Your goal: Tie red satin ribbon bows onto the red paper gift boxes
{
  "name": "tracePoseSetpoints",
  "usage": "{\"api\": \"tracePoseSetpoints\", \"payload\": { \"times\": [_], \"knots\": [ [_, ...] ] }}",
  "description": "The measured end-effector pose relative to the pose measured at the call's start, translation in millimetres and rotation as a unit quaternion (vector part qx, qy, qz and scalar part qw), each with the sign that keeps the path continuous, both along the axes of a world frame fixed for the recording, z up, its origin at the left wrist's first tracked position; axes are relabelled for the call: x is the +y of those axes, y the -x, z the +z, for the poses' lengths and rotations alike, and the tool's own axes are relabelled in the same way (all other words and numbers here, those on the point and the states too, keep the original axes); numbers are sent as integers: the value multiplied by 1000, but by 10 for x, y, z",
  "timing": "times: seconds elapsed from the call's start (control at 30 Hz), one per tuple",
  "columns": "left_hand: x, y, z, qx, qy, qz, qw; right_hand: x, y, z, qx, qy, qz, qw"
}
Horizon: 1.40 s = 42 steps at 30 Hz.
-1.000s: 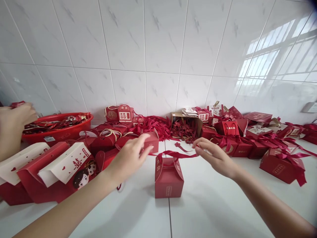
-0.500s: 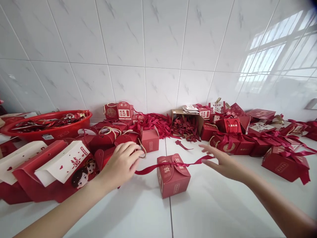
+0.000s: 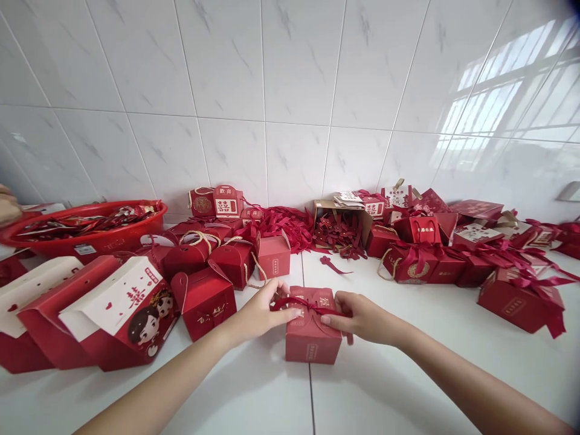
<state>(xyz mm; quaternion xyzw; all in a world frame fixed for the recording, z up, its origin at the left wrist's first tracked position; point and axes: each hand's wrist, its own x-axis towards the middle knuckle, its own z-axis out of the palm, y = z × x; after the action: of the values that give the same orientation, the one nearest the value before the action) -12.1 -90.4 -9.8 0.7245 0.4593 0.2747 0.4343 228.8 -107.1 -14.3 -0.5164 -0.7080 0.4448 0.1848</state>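
A red gift box (image 3: 313,347) with pale printed characters stands upright on the white tiled surface in front of me. A dark red ribbon (image 3: 312,306) runs across its top, with a knot in the middle. My left hand (image 3: 267,309) closes on the ribbon at the box's left edge, the thumb stretched toward the knot. On the other side, my right hand (image 3: 362,317) pinches the ribbon's right part, its thumb over the box top. A piece of ribbon hangs below the right fingers.
Left stand red and white boxes (image 3: 113,302) and a red basin (image 3: 90,244) of wrapped packets; a blurred skin-coloured shape (image 3: 8,205) is beyond it. Behind are loose ribbons (image 3: 290,226) and a carton (image 3: 324,209) of ribbon pieces. Ribbon-tied boxes (image 3: 516,302) sit right.
Both hands have moved inward to the box; the right, open before, now grips the ribbon. The box has turned slightly, its front facing me. A blurred shape has appeared at far left.
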Motion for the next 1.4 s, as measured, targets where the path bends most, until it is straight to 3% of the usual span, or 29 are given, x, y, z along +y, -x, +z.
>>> {"api": "tracePoseSetpoints", "payload": {
  "times": [0.13,0.27,0.43,0.6,0.87,1.17,1.4],
  "knots": [
    [44,18,9,-51,129,-11,990,-12,7,18,-10,12,-4,1000],
    [49,12,56,-63,175,-31,982,-9,-48,107,-10,12,10,1000],
    [49,39,143,53,78,-12,995,-15,-104,178,31,8,32,999],
    [93,79,158,110,-17,-5,994,33,-157,109,50,-29,3,998],
    [104,92,99,117,-5,13,993,58,-242,-6,52,-14,4,999],
    [19,-43,122,-10,118,-25,993,-22,-35,-11,53,-27,-32,998],
    [-3,-116,99,-23,88,-29,995,-104,124,21,-15,-103,-71,992]
  ]
}}
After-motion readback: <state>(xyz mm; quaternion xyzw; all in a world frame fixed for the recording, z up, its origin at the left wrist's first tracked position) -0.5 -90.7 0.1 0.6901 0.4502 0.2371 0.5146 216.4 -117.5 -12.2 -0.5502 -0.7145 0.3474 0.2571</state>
